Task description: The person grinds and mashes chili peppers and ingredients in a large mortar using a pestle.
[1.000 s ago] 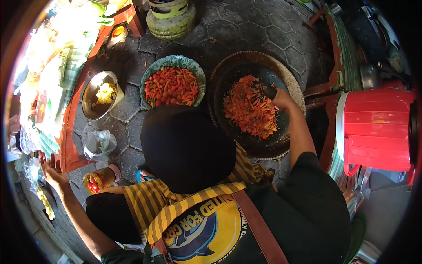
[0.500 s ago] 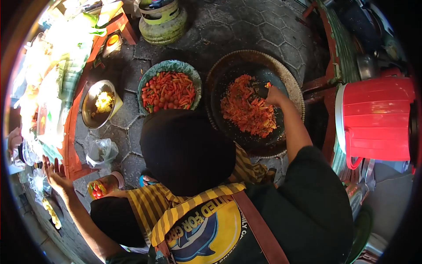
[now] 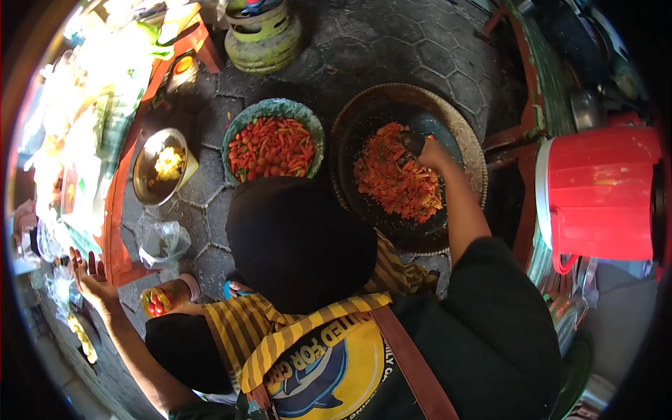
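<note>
My right hand (image 3: pixel 435 157) is closed around a dark pestle (image 3: pixel 414 145), pressed into the wide stone mortar (image 3: pixel 458 241). Coarsely crushed red chili (image 3: pixel 395 178) with seeds and yellowish bits spreads over the mortar's middle and lower part. My left hand (image 3: pixel 91 281) hangs at the left, fingers spread and holding nothing, near the leg of an orange-red wooden table (image 3: pixel 126 271). Below and right of it lies a jar (image 3: pixel 169 297) with red pieces inside. A green-patterned basin (image 3: pixel 316 119) full of whole red chilies (image 3: pixel 273 147) stands left of the mortar.
A metal bowl (image 3: pixel 143 185) with yellow bits and a clear plastic bag (image 3: pixel 164 241) are on the paved floor. Behind them stands a greenish gas cylinder (image 3: pixel 262 42). A red cooler jug (image 3: pixel 598 192) is at the right. A rounded black shape (image 3: pixel 301 245) hides the lower middle.
My right hand and the pestle have shifted slightly left across the mortar. The whole view has moved a little. My left hand keeps its spread pose.
</note>
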The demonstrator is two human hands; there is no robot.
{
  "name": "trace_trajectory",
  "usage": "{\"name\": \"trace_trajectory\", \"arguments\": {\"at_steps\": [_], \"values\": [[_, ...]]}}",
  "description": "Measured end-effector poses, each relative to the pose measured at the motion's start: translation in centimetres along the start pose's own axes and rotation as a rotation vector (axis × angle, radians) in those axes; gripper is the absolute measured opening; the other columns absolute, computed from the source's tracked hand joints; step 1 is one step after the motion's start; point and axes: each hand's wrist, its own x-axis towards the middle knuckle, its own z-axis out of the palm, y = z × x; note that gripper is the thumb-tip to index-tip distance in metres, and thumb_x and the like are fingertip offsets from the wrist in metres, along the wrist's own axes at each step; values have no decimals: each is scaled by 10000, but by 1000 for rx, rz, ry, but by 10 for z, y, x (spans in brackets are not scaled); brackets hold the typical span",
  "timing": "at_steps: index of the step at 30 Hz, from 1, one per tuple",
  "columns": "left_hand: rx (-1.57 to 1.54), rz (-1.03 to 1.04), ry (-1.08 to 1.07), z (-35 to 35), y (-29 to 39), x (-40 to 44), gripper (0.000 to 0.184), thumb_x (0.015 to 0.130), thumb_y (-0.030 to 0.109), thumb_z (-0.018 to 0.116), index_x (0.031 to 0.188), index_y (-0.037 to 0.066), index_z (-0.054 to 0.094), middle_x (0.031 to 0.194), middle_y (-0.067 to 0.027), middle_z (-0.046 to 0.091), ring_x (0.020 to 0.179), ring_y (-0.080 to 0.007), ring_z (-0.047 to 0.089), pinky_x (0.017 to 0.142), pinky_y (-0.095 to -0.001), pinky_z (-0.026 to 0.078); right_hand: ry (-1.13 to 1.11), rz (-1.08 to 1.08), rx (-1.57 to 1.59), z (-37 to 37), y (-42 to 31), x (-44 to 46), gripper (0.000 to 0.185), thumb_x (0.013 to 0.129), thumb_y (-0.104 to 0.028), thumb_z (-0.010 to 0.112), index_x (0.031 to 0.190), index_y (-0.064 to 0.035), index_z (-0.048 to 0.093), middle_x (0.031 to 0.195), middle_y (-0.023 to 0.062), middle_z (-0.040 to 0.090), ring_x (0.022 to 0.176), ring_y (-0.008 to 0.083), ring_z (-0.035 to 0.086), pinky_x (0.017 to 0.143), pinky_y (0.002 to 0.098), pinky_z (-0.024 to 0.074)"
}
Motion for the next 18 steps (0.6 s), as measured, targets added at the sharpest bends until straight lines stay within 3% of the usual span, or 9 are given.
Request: {"name": "trace_trajectory", "arguments": {"at_steps": [4, 6, 9, 11, 12, 14, 15, 17, 18], "values": [[11, -43, 71, -8, -1, 2, 508, 831, 110, 434, 1335, 175, 437, 1348, -10, 418, 1093, -182, 500, 846, -282, 375, 485, -67, -137, 92, 10, 34, 452, 704, -100, 676, 1109, 43, 535, 990, 230, 632, 947, 335, 623, 797, 412, 500], [-46, -41, 68, -4, -10, 11, 475, 837, 98, 439, 1305, 175, 473, 1315, -5, 450, 1050, -182, 526, 803, -286, 401, 485, -99, -132, 82, 0, 48, 419, 705, -102, 676, 1078, 43, 550, 989, 225, 633, 949, 322, 624, 800, 415, 501], [-21, -22, 29, 4, -6, 6, 448, 847, 88, 432, 1284, 156, 495, 1293, -12, 470, 1010, -179, 542, 766, -271, 424, 234, -85, -92, 32, -14, 45, 304, 716, -102, 663, 974, 45, 597, 978, 213, 640, 932, 297, 631, 785, 419, 503], [-32, -38, 0, 4, 1, 1, 493, 851, 95, 410, 1334, 187, 443, 1363, -10, 413, 1077, -162, 509, 823, -280, 399, -199, 26, -158, -4, -9, 60, 239, 732, -105, 643, 917, 43, 613, 958, 211, 643, 914, 310, 631, 764, 428, 501], [-22, -25, -7, -1, 2, 0, 500, 850, 98, 408, 1341, 191, 433, 1372, -11, 407, 1090, -162, 500, 832, -278, 394, -196, 27, -165, -7, -8, 56, 239, 732, -105, 643, 917, 43, 613, 958, 211, 643, 914, 310, 631, 764, 428, 501], [-1, -24, 13, -12, 3, 0, 510, 854, 112, 396, 1357, 196, 410, 1397, -12, 381, 1137, -164, 468, 878, -288, 366, 191, -68, -189, -5, -12, 16, 220, 725, -91, 637, 898, 44, 615, 908, 217, 645, 886, 306, 638, 725, 439, 501], [-4, -37, 40, -16, 3, 0, 506, 856, 118, 391, 1355, 197, 411, 1413, -6, 359, 1154, -163, 453, 915, -297, 335, 186, -70, -197, 23, -6, 12, 220, 725, -91, 637, 898, 44, 615, 908, 217, 645, 886, 306, 638, 725, 439, 501], [-42, -61, 74, -21, -1, 1, 498, 862, 121, 390, 1353, 199, 414, 1416, 5, 351, 1166, -161, 442, 930, -298, 317, 689, -97, -119, 86, 8, 26, 165, 706, -64, 643, 833, 41, 631, 838, 215, 647, 857, 309, 646, 689, 450, 503], [-43, -101, 98, -16, 0, -2, 485, 873, 129, 385, 1352, 201, 415, 1398, 6, 369, 1153, -161, 450, 945, -303, 304, 681, -101, -132, 96, 12, 32, 165, 706, -64, 643, 833, 41, 631, 838, 215, 647, 857, 309, 646, 689, 450, 503]]}}
